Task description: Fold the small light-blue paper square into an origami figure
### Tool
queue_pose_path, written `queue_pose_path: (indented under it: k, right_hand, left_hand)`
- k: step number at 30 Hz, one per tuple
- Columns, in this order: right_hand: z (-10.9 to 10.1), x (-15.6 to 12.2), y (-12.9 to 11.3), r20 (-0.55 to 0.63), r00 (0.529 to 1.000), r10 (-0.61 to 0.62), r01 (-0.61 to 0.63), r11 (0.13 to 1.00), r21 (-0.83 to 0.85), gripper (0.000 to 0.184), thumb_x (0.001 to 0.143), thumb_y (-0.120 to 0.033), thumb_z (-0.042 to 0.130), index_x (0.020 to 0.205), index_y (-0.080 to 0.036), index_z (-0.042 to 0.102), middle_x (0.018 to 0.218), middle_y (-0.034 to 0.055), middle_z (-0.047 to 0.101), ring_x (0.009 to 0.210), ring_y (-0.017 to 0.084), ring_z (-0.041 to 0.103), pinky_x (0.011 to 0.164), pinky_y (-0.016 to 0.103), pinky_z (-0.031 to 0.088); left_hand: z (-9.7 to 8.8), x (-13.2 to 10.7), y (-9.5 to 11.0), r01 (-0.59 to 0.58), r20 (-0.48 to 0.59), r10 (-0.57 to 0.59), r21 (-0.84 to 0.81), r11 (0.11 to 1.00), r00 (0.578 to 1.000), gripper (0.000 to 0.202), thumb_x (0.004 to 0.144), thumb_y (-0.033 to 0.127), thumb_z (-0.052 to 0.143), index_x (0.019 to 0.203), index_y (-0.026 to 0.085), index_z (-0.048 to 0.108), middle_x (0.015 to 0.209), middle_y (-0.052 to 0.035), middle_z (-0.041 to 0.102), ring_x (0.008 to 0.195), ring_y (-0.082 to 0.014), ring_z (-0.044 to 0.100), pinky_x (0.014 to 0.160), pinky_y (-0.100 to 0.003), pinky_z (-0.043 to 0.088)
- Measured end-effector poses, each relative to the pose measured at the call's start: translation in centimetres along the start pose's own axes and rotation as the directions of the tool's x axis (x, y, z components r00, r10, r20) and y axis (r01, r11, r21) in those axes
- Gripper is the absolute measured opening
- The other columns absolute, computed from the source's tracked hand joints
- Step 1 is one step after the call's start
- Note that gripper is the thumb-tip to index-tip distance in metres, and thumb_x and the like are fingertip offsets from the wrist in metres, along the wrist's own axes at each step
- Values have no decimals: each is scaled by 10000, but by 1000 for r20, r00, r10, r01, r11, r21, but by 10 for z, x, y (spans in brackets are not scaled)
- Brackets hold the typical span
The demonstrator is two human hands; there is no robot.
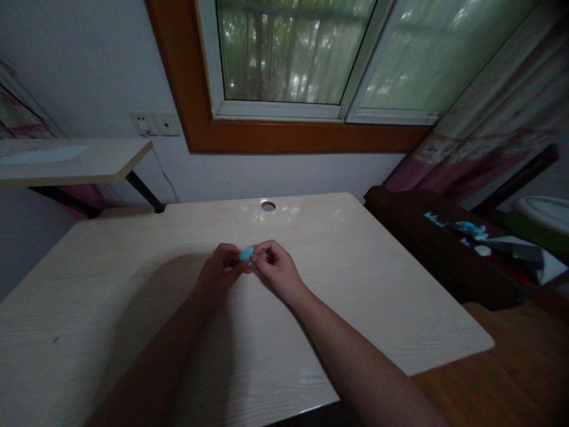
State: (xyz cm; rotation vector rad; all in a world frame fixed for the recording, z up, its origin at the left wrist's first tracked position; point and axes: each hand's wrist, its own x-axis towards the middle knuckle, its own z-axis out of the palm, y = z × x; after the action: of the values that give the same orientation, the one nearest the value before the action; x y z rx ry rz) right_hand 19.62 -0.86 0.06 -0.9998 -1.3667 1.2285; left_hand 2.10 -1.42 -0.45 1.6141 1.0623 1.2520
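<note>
A small turquoise piece (246, 254) is pinched between my two hands over the middle of the pale wood-grain table (377, 284). Its exact kind is too small to make out, and fingers cover its ends. My left hand (220, 268) grips it from the left, thumb and fingertips closed on its edge. From the right, my right hand (278, 265) holds the other side with thumb and index finger, the remaining fingers curled. Both forearms reach in from the bottom of the view, and a shadow falls on the tabletop beside the left one.
Behind my hands is a round cable hole (268, 206) in the tabletop. A raised shelf (89, 169) on black legs stands at the left. Wall sockets (154, 124) and a window (288, 59) are beyond. To the right, a dark bench (418, 237) holds papers and blue scraps.
</note>
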Motion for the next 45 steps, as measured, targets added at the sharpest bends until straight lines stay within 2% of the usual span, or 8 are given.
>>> queue_pose_path:
  k: [5,13,22,30,38,45]
  right_hand:
    - [0,0,-1,0,1000,11,-11,998,64,186,784,-331,697,879,-212,589,604,-56,522,553,117,482,561,245,391]
    - [-1,3,1,14,1000,17,-19,991,135,236,764,-346,730,886,-210,580,641,-49,555,559,111,511,557,240,405]
    - [-1,5,-2,-4,999,52,-50,979,198,276,699,-348,783,815,-198,582,683,-39,582,546,95,513,532,231,402]
    - [-2,7,2,-20,998,52,-48,988,148,256,707,-339,783,792,-193,590,621,-48,559,516,94,492,509,225,381]
    - [-2,5,-2,-21,998,59,-55,990,133,266,712,-355,775,796,-197,579,592,-49,562,493,98,496,492,221,371]
    - [-2,3,0,-22,999,36,-34,996,87,244,737,-357,761,802,-197,589,576,-54,537,492,96,475,491,217,361]
  left_hand:
    - [1,0,-1,-23,17,24,-52,998,1000,359,815,291,718,1023,216,435,718,43,667,674,-148,703,673,-280,558]
    - [1,0,-1,21,56,-13,-128,991,998,373,836,272,702,1077,223,421,700,58,664,690,-155,719,706,-295,573]
    - [3,2,-1,58,76,-37,-283,957,996,383,818,283,726,1060,218,436,742,29,708,689,-154,721,705,-305,587]
    - [2,4,-3,62,76,-43,-274,960,996,362,813,267,727,1027,213,440,771,21,709,664,-145,708,669,-297,588]
    - [2,2,-2,74,73,-59,-214,974,996,386,808,285,732,1053,219,442,739,31,704,667,-152,713,679,-288,568]
    - [2,2,0,70,69,-58,-192,979,996,404,811,281,727,1076,222,427,787,17,713,695,-154,716,707,-299,563]
